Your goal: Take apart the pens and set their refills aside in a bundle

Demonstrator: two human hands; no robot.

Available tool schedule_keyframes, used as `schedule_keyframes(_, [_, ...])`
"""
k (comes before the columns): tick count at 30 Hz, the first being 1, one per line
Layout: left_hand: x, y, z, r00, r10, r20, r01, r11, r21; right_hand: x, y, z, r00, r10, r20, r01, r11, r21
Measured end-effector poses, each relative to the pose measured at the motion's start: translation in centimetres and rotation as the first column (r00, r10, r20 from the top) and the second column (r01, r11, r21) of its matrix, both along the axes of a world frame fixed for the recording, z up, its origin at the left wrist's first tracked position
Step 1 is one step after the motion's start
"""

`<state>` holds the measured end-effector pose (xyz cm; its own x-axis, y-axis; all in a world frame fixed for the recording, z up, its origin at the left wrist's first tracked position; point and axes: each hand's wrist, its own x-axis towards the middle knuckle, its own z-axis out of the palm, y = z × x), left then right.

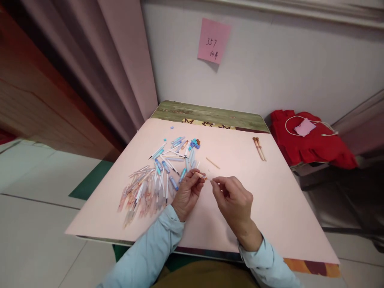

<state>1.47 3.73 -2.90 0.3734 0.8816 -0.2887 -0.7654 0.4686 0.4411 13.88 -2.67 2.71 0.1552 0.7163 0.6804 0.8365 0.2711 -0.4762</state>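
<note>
Pink paper sheet (270,208) covers the desk (210,112), and both hands work over its middle. The left hand (188,193) has its grip closed narrowly on a small orange pen piece (200,175), pinched between thumb and fingertips, with the piece's tip poking out to the right toward the other hand. The right hand (235,202), just right of it, has its fingertips pinched together near that tip; whether something tiny sits between them is too small to tell. The two hands are close but apart.

Left of the hands, from centre-left toward the lower left of the frame, lies a loose heap of pen parts (153,176): clear barrels, blue caps and thin refills, overlapping so that single pieces are hard to separate. A cluster of small blue bits (195,143) sits at the heap's upper edge. A thin stick (213,163) lies alone just above the hands, and two finished pens (259,149) lie side by side toward the upper right of the sheet.

Light blue sleeves are cut off by the bottom edge. A pink sticky note (213,40) hangs on the wall, its writing only partly legible. No containers hold any of the parts; all lie on the sheet.
</note>
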Motion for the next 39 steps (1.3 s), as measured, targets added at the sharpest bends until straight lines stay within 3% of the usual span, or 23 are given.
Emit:
schedule_keyframes(15, [0.6, -0.3, 0.7, 0.993, -0.064, -0.102, 0.072, 0.994, 0.078, 0.7, -0.4, -1.1, 0.989, -0.03, 0.142, 0.041, 0.996, -0.074])
schedule_keyframes(20, [0.1, 0.1, 0.3, 0.999, -0.038, -0.024, 0.036, 0.997, -0.062, 1.2, 0.4, -0.5, 0.999, 0.037, -0.038, -0.039, 0.997, -0.071])
schedule_keyframes(23, [-0.5, 0.7, 0.2, 0.998, 0.041, 0.055, -0.031, 0.985, -0.169, 2.7, 1.9, -1.0, 0.989, -0.051, -0.14, 0.035, 0.993, -0.112])
schedule_keyframes(26, [-0.8, 0.8, 0.2, 0.994, 0.05, 0.098, -0.033, 0.984, -0.175, 4.3, 3.5, -2.8, 0.982, -0.144, -0.125, 0.111, 0.964, -0.24])
schedule_keyframes(29, [-0.8, 0.4, 0.5, 0.996, -0.037, 0.081, 0.045, 0.993, -0.109, 5.0, 4.5, -4.8, 0.991, -0.118, -0.061, 0.086, 0.921, -0.381])
schedule_keyframes(32, [-0.6, -0.3, 0.9, 0.981, -0.187, 0.053, 0.19, 0.981, -0.041, 4.7, 5.0, -5.9, 0.998, -0.056, -0.022, 0.041, 0.899, -0.436])
schedule_keyframes(39, [-0.3, -1.2, 0.7, 0.906, -0.422, 0.04, 0.413, 0.9, 0.139, 3.8, 6.6, -5.3, 1.0, 0.018, 0.002, -0.015, 0.867, -0.499])
